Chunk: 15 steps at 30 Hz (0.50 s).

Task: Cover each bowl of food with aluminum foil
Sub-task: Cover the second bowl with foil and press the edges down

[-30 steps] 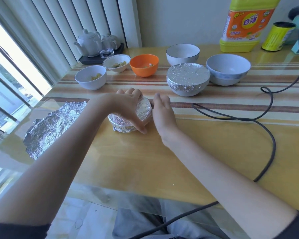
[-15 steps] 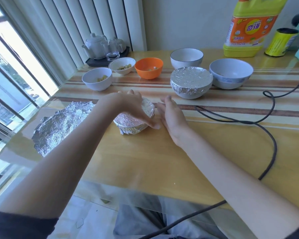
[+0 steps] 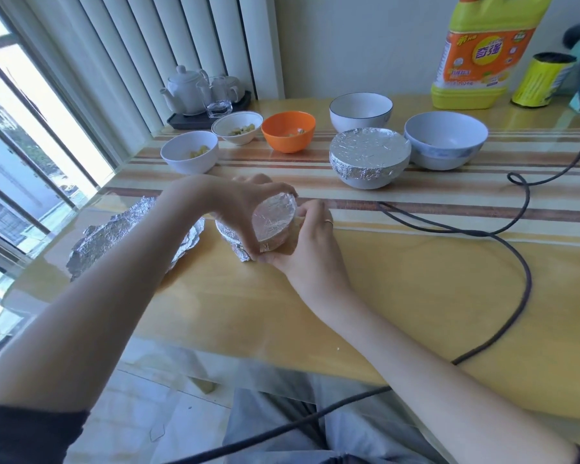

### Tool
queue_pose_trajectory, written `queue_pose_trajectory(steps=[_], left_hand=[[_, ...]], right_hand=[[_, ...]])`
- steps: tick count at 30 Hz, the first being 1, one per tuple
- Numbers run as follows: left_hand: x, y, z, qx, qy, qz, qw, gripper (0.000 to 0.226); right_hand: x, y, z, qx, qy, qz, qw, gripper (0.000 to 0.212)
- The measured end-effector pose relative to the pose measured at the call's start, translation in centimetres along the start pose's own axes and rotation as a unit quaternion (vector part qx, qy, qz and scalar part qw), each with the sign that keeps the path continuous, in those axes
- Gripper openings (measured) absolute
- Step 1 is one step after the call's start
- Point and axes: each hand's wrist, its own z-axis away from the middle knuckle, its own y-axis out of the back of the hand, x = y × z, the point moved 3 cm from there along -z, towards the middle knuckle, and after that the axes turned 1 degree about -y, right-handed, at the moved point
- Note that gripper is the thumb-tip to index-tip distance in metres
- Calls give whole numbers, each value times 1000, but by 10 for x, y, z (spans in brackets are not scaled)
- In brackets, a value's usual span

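Observation:
A small foil-covered bowl (image 3: 272, 218) sits near the table's middle, tipped so its foil top faces right. My left hand (image 3: 238, 204) curls over its left side and far rim. My right hand (image 3: 310, 239) grips its right side and underside. A larger bowl wrapped in foil (image 3: 369, 152) stands behind. Uncovered bowls with food line the back: a white bowl (image 3: 190, 155), a small rimmed bowl (image 3: 237, 127), an orange bowl (image 3: 288, 130), a white bowl with a dark rim (image 3: 360, 112) and a pale blue bowl (image 3: 446, 139). A crumpled foil sheet (image 3: 114, 232) lies to the left.
A black cable (image 3: 503, 229) loops over the right half of the table (image 3: 399, 296). A yellow detergent bottle (image 3: 482, 51) and a yellow can (image 3: 543, 80) stand at the back right. A white tea set on a dark tray (image 3: 198, 92) sits by the blinds.
The small foil-covered bowl has been tipped up off its flat stance. My right hand has closed onto its right side; before, it lay open beside it.

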Motion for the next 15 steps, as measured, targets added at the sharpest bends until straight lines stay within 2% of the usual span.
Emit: queue_pose_trajectory(steps=[5,7,10,13,15], left_hand=[[-7,-1,1,-35,43,-5,998,151],[-8,1,1,-41,36,1,999,154],[-5,1,0,-32,39,-15,999,144],[1,1,1,-15,41,-21,999,124],[3,1,0,-10,41,-28,999,120]], right_hand=[[0,0,-8,-19,36,75,996,74],[-1,-2,-9,-28,45,88,995,73],[0,-3,-10,-4,50,90,995,65],[5,-1,-10,4,48,40,998,54],[8,2,-10,9,49,20,999,48]])
